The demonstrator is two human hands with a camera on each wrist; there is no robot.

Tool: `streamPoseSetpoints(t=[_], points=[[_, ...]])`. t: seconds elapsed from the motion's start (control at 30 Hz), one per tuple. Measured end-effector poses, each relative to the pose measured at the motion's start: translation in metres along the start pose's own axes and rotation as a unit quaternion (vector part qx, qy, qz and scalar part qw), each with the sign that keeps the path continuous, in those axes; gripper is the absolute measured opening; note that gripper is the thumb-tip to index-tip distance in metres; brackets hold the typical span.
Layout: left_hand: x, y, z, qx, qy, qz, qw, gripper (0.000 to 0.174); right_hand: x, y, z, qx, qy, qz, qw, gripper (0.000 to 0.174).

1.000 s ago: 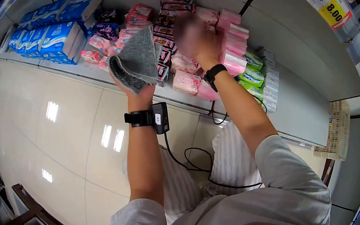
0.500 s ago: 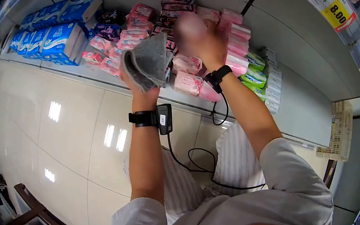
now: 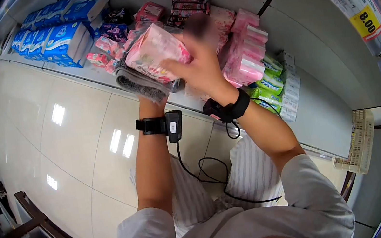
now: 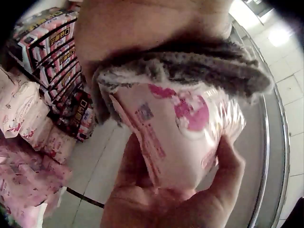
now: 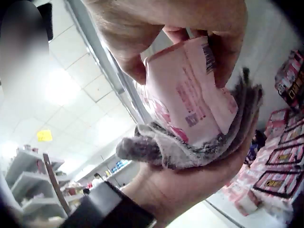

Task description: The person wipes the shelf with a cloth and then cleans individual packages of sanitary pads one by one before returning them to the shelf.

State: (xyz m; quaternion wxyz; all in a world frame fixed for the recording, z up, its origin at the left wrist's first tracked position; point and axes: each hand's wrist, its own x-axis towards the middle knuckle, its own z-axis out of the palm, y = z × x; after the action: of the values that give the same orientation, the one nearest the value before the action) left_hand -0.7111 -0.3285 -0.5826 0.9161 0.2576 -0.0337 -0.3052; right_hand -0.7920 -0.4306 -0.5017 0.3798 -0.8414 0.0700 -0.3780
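Observation:
My right hand (image 3: 200, 69) grips a pink-and-white soft plastic pack (image 3: 154, 53) with flower prints, the thumb across its near face. The pack's lower end sits in the fold of a grey fuzzy cloth (image 3: 139, 82). Beneath that cloth is my left hand (image 5: 190, 185), cupping it from below, its fingers mostly hidden by the cloth. From the left wrist, the pack (image 4: 180, 128) shows between my right thumb and fingers (image 4: 228, 166), its other end against the cloth (image 4: 185, 71).
On the shelf stand pink packs (image 3: 249, 52), green packs (image 3: 268, 81), dark-and-pink packs (image 3: 188, 2) and large blue packs (image 3: 62, 39). A price tag strip (image 3: 349, 4) hangs at the right. A black cable (image 3: 209, 179) runs from my wrist across my lap. A cream basket (image 3: 359, 139) is at the right.
My right hand has come left from over the pink packs, bringing the pink pack onto the grey cloth. My left hand first shifted right, then slightly back, still with the cloth.

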Motion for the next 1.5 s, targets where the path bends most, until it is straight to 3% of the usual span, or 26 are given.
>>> streamPoseSetpoints(t=[0.03, 0.07, 0.1, 0.13, 0.17, 0.2, 0.23, 0.33, 0.4, 0.43, 0.5, 0.53, 0.6, 0.63, 0.67, 0.7, 0.73, 0.8, 0.93, 0.97, 1.07, 1.23, 1.33, 1.37, 1.47, 1.5], points=[[-0.005, 0.002, 0.005, 0.059, -0.003, 0.001, 0.998, 0.072, 0.003, 0.002, 0.001, 0.201, -0.025, 0.15, 0.968, 0.034], [-0.007, 0.003, 0.008, 0.119, -0.007, 0.001, 0.993, 0.07, 0.006, 0.006, 0.001, 0.39, -0.049, 0.29, 0.873, 0.033], [-0.005, 0.003, 0.003, 0.119, -0.008, 0.001, 0.993, 0.07, 0.004, 0.021, 0.004, 0.444, -0.052, 0.352, 0.822, 0.033], [0.001, 0.001, -0.012, 0.344, -0.072, 0.12, 0.928, 0.067, 0.008, 0.019, 0.0, 0.445, -0.051, 0.352, 0.822, 0.033], [0.006, -0.001, -0.029, 0.544, -0.133, 0.229, 0.796, 0.064, 0.011, 0.017, -0.006, 0.503, -0.119, 0.429, 0.741, 0.032], [0.012, -0.003, -0.045, 0.703, -0.184, 0.323, 0.606, 0.062, 0.014, 0.016, -0.013, 0.551, -0.185, 0.496, 0.645, 0.031], [0.019, -0.007, -0.06, 0.703, -0.185, 0.323, 0.606, 0.062, 0.01, 0.028, -0.015, 0.579, -0.258, 0.489, 0.6, 0.032], [0.026, -0.007, -0.065, 0.432, -0.202, 0.22, 0.851, 0.053, 0.008, 0.019, -0.011, 0.537, -0.225, 0.556, 0.593, 0.036], [0.014, -0.007, -0.038, 0.15, -0.136, 0.098, 0.974, 0.055, 0.007, 0.041, -0.007, 0.544, -0.2, 0.549, 0.603, 0.039], [0.007, -0.005, -0.019, 0.03, -0.095, 0.061, 0.993, 0.057, 0.009, 0.047, -0.009, 0.514, -0.165, 0.528, 0.656, 0.038], [0.002, 0.0, 0.003, -0.097, -0.037, -0.013, 0.995, 0.065, 0.011, 0.054, -0.015, 0.428, -0.102, 0.471, 0.765, 0.043], [0.0, -0.002, 0.007, -0.122, -0.026, -0.031, 0.992, 0.067, 0.013, 0.064, -0.017, 0.428, -0.101, 0.472, 0.765, 0.043], [-0.002, -0.004, 0.001, -0.118, 0.0, -0.044, 0.992, 0.067, 0.018, 0.08, -0.019, 0.201, 0.048, 0.33, 0.921, 0.052], [0.0, -0.006, -0.006, -0.118, 0.0, -0.045, 0.992, 0.067, 0.017, 0.083, -0.024, 0.201, 0.048, 0.33, 0.921, 0.052], [0.001, -0.008, -0.012, -0.087, -0.006, -0.015, 0.996, 0.067, 0.016, 0.086, -0.031, -0.013, 0.072, 0.25, 0.965, 0.057], [0.001, -0.009, -0.014, -0.057, -0.009, 0.015, 0.998, 0.068, 0.014, 0.088, -0.038, -0.227, 0.091, 0.158, 0.957, 0.062], [0.003, -0.007, -0.018, -0.048, -0.013, 0.029, 0.998, 0.068, 0.011, 0.092, -0.042, -0.228, 0.091, 0.159, 0.956, 0.062], [0.001, -0.004, -0.02, -0.049, -0.016, 0.031, 0.998, 0.067, 0.004, 0.107, -0.045, -0.305, -0.064, 0.166, 0.936, 0.063], [-0.003, 0.004, -0.016, -0.083, -0.015, 0.007, 0.996, 0.065, -0.02, 0.145, -0.033, -0.171, -0.155, 0.154, 0.961, 0.068], [-0.004, 0.004, -0.016, -0.089, -0.014, 0.003, 0.996, 0.065, -0.021, 0.15, -0.031, -0.205, -0.214, 0.186, 0.937, 0.07], [-0.005, 0.005, -0.016, -0.104, -0.012, -0.01, 0.994, 0.064, -0.019, 0.143, -0.028, -0.189, -0.163, 0.212, 0.945, 0.071], [-0.006, 0.002, -0.016, -0.127, -0.012, -0.035, 0.991, 0.062, 0.007, 0.207, -0.022, -0.103, -0.065, 0.281, 0.952, 0.073], [-0.007, -0.004, -0.018, -0.14, -0.024, -0.056, 0.988, 0.061, 0.004, 0.236, -0.019, -0.158, -0.073, 0.338, 0.925, 0.074], [-0.007, -0.005, -0.019, -0.145, -0.03, -0.063, 0.987, 0.061, -0.003, 0.268, -0.01, -0.11, -0.075, 0.349, 0.928, 0.074], [-0.009, -0.007, -0.018, -0.16, -0.041, -0.078, 0.983, 0.06, -0.011, 0.268, -0.003, -0.032, -0.057, 0.372, 0.926, 0.078], [-0.011, -0.004, -0.012, -0.148, 0.026, -0.091, 0.984, 0.052, -0.012, 0.26, -0.002, -0.018, -0.048, 0.378, 0.924, 0.079]])
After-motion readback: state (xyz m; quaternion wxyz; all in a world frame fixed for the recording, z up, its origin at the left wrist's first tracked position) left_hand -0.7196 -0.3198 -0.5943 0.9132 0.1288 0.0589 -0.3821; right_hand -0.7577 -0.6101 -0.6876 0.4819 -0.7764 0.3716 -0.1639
